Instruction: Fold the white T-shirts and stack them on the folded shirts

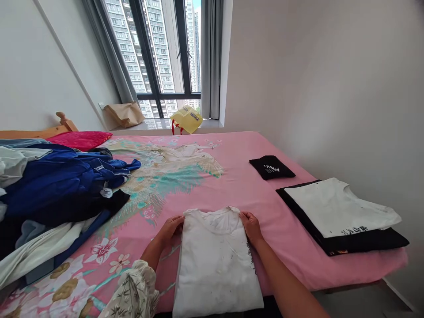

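A white T-shirt [215,260] lies folded lengthwise on the pink floral bedsheet [238,185], collar pointing away from me. My left hand [170,229] rests on its upper left corner with fingers curled over the shoulder edge. My right hand [251,226] does the same at the upper right corner. Both hands pinch the fabric near the collar.
A heap of blue, black and white clothes [56,194] fills the bed's left side. On the right lie a folded white shirt on a black one [341,216] and a small black folded garment [271,167]. A red pillow [79,139], paper bag [125,114] and yellow bag [186,118] sit beyond.
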{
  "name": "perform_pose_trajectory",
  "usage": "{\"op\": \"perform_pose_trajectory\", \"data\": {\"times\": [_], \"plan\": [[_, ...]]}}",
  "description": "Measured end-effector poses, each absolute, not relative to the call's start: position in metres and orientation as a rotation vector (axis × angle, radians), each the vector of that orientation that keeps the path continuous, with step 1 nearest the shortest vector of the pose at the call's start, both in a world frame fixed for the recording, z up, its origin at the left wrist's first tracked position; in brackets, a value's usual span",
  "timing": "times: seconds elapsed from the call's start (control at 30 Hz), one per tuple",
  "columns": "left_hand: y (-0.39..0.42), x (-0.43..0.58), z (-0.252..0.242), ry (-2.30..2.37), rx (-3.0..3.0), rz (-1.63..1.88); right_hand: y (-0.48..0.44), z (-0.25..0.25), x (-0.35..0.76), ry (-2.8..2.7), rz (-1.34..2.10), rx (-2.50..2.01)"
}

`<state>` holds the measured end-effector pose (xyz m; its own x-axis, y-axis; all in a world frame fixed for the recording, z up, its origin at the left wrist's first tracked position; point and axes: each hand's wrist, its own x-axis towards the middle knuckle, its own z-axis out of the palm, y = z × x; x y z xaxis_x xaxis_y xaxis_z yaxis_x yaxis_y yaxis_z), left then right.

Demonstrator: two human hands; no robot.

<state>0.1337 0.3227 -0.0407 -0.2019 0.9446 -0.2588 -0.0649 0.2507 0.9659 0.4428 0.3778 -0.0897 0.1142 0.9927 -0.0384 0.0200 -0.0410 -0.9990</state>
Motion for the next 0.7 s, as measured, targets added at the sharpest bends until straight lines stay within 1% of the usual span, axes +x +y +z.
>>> {"op": "perform_pose_trajectory", "data": {"times": [0.13,0.33,0.7], "plan": [[0.321,0.133,-0.044,1.407,0.87,1.13,0.379,-0.092,0.444,-1.152,1.146,-1.32],[0.313,0.142,-0.054,1.373,0.851,1.205,0.378,-0.093,0.443,-1.151,1.108,-1.355],[0.307,0.14,-0.049,1.329,0.85,1.224,0.377,-0.092,0.443,-1.154,1.101,-1.371]]}}
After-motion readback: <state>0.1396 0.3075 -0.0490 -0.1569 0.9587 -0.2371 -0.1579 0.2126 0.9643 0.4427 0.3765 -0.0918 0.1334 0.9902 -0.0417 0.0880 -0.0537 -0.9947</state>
